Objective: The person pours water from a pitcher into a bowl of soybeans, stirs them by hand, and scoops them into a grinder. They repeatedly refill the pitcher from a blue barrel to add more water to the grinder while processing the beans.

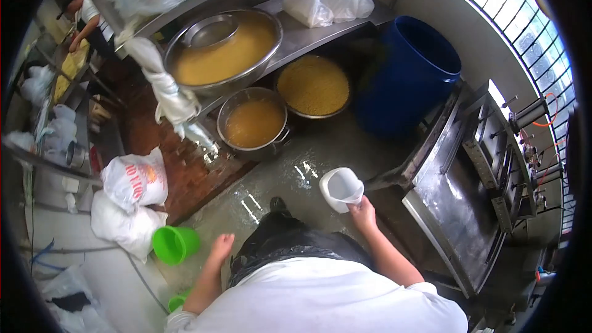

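Note:
A white plastic jug with a wide open top is in my right hand, gripped at its near right edge. The jug is held over the wet floor, and its inside looks white. My left hand hangs beside my left hip with its fingers curled in, and nothing shows in it. In front of me on the floor stands a metal pot of yellowish liquid. Behind it is a round basin full of yellow grains. A large metal bowl of yellow liquid, with a smaller metal bowl in it, stands to the left.
A tall blue barrel stands at the back right. Beside me on the right is a metal machine table. White sacks and a green bucket lie to my left. Another person works at the far left. Plastic bags sit on a shelf.

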`<act>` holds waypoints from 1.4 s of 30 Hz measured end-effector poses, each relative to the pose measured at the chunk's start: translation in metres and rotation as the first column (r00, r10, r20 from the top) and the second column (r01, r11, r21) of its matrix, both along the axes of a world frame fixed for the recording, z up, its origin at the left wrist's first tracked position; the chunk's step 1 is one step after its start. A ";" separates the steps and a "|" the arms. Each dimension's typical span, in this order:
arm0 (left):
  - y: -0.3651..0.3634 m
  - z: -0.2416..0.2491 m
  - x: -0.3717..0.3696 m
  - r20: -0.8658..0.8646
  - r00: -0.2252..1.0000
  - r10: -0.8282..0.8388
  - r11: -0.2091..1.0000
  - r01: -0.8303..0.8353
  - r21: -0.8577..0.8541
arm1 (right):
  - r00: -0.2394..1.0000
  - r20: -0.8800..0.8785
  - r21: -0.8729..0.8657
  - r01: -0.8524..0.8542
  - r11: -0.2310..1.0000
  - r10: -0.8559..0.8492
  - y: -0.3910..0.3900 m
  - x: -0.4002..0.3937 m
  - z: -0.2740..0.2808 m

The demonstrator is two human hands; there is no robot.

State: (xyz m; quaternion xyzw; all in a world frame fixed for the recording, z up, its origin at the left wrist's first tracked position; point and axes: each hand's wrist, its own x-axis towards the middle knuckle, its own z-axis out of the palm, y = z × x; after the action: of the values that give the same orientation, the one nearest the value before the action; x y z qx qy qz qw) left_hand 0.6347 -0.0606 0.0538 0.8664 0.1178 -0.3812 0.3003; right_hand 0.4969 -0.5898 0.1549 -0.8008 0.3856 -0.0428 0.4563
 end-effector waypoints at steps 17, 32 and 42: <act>-0.124 -0.091 0.289 -0.146 0.719 -0.680 0.733 0.666 -0.136 | 0.892 0.197 0.182 0.374 0.909 -0.407 -0.249 0.196 0.093; -0.408 -0.031 0.393 -0.045 0.996 0.074 0.997 -0.074 0.003 | 0.965 -0.123 -0.754 0.062 0.654 -0.233 -0.757 0.392 0.144; -0.530 0.057 0.263 0.128 0.986 -0.111 0.912 0.050 0.407 | 0.241 -0.908 0.138 -0.598 0.789 0.341 -0.888 0.493 -0.186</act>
State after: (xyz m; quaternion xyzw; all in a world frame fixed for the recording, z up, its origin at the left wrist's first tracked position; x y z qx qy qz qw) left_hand 0.8973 -0.5906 0.1111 0.9395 0.1352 -0.2956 0.1078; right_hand 0.9895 -1.4779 -0.0316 -0.8175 0.2986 0.4882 0.0655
